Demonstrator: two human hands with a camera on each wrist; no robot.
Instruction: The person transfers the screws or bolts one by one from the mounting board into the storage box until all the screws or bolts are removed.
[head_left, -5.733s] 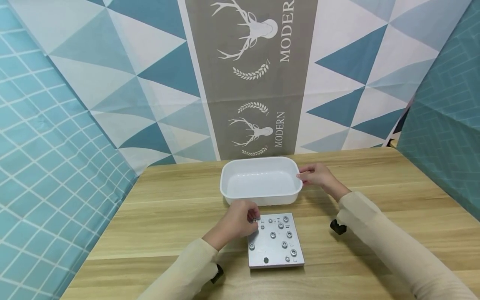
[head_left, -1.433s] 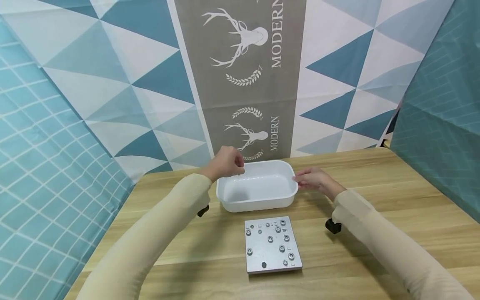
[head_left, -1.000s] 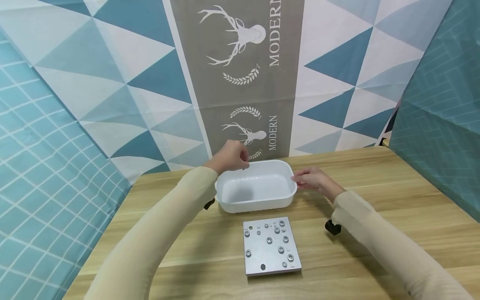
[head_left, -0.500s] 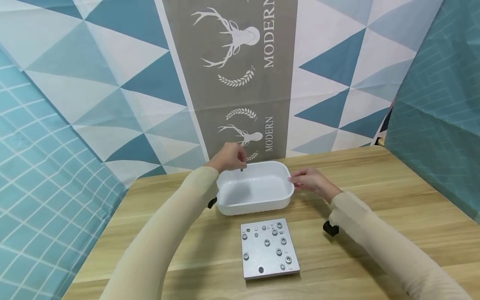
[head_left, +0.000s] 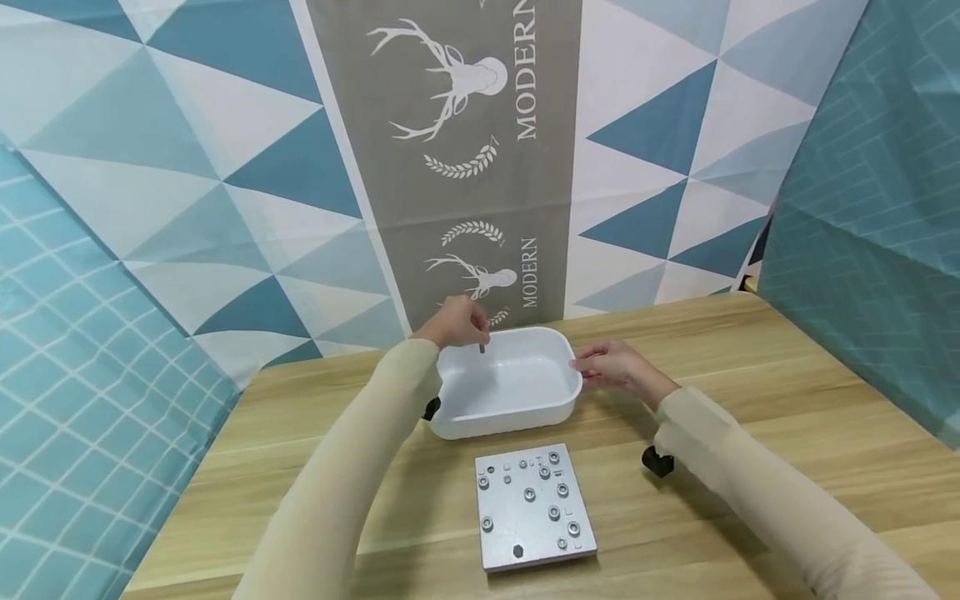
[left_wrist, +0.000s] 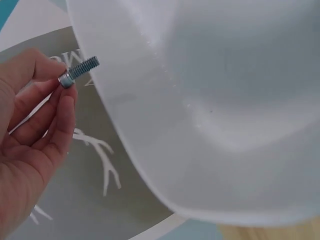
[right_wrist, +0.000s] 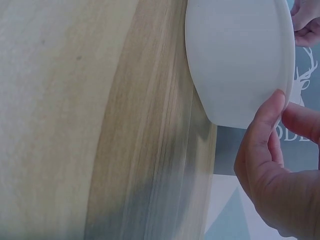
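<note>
Everything turns on how the bolt (left_wrist: 79, 71) stands to the white container (head_left: 510, 423). The left hand (head_left: 459, 321) pinches the bolt by its head, fingertips and thumb closed on it, at the container's far left part. In the head view the shank hangs down, its long axis close to upright and the threaded end lowest — seen against the far inner wall of the container. It appears to be above the opening rather than outside the rim, though how high cannot be told.

The right hand (head_left: 611, 364) is at the opposite end, fingers and thumb gripping the container's right rim, so the left is plainly the nearer hand to the bolt. The metal plate (head_left: 517, 521) lies on the surface (head_left: 247, 467) just on the near side of the container — apart from both hands.
</note>
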